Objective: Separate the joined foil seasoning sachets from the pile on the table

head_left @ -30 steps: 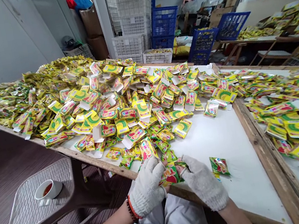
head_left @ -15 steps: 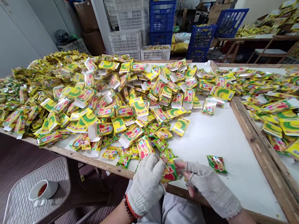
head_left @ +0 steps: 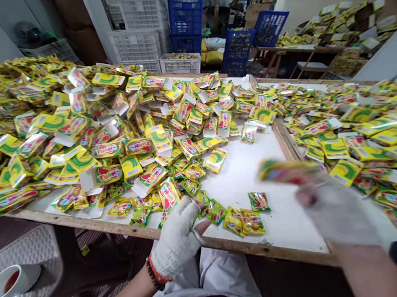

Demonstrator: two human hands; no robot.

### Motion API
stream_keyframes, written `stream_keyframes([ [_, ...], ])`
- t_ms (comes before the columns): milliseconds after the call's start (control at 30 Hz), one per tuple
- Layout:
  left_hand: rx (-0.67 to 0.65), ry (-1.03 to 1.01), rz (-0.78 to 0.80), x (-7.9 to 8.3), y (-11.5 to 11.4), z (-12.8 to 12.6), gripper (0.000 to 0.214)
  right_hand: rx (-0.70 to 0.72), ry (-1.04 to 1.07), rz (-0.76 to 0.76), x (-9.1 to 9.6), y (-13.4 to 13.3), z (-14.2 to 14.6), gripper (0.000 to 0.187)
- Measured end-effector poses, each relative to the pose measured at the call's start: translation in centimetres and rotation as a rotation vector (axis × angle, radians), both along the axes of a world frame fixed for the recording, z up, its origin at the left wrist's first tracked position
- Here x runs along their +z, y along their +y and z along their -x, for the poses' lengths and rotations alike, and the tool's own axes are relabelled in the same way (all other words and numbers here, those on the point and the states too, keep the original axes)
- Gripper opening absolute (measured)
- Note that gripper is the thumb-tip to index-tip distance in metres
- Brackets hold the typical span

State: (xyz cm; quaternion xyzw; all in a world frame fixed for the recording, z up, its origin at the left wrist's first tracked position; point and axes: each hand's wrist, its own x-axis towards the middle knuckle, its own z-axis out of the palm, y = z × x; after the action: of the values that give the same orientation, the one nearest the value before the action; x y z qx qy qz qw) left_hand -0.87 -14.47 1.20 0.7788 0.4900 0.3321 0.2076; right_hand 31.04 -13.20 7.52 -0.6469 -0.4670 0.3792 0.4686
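My right hand (head_left: 331,202), in a white fingerless glove, is blurred by motion over the wooden divider. It grips a small yellow and green candy box (head_left: 283,173) by one end. My left hand (head_left: 178,234), gloved the same way, is at the table's front edge with thumb and fingers apart and nothing in it. Its fingertips are by a green candy packet (head_left: 215,212) and just below an upright yellow box (head_left: 169,194). Two yellow packets (head_left: 242,221) lie side by side between my hands. A green and red packet (head_left: 259,201) lies just behind them.
A large heap of boxes and packets (head_left: 103,129) covers the table's left and middle. More boxes (head_left: 372,133) lie beyond the wooden divider (head_left: 286,140). At left, a cup (head_left: 26,281) of brown liquid stands on a plastic stool (head_left: 44,252). Stacked crates (head_left: 144,14) stand behind.
My right hand has swung right and up with the candy box. My left hand no longer touches that box. Two yellow packets now show on the table between my hands. The view has turned right.
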Motion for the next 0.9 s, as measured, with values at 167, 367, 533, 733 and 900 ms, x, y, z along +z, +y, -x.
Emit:
stream_keyframes([
  [167, -0.151, 0.186, 0.097, 0.0, 1.8, -4.0, 0.009, -0.566, 0.334, -0.517, 2.1, -0.6, -9.4, 0.02],
  [367, -0.152, 0.528, 0.046, 0.2, 3.1, -10.1, 0.033, -0.091, -0.232, 0.057, -5.1, 0.3, -1.0, 0.04],
  [533, -0.123, 0.497, 0.111, 0.3, 3.7, -9.7, 0.024, 0.062, -0.807, 0.183, -8.6, 2.1, 1.2, 0.04],
  [733, 0.024, -0.352, 0.458, -0.6, 5.0, -6.7, 0.023, 0.045, -0.565, 0.15, -8.0, 1.5, 1.3, 0.022],
  [900, 0.036, -0.802, 0.751, -0.4, 5.3, -6.8, 0.03, 0.304, -0.068, 0.156, -5.3, 0.5, 5.0, 0.027],
])
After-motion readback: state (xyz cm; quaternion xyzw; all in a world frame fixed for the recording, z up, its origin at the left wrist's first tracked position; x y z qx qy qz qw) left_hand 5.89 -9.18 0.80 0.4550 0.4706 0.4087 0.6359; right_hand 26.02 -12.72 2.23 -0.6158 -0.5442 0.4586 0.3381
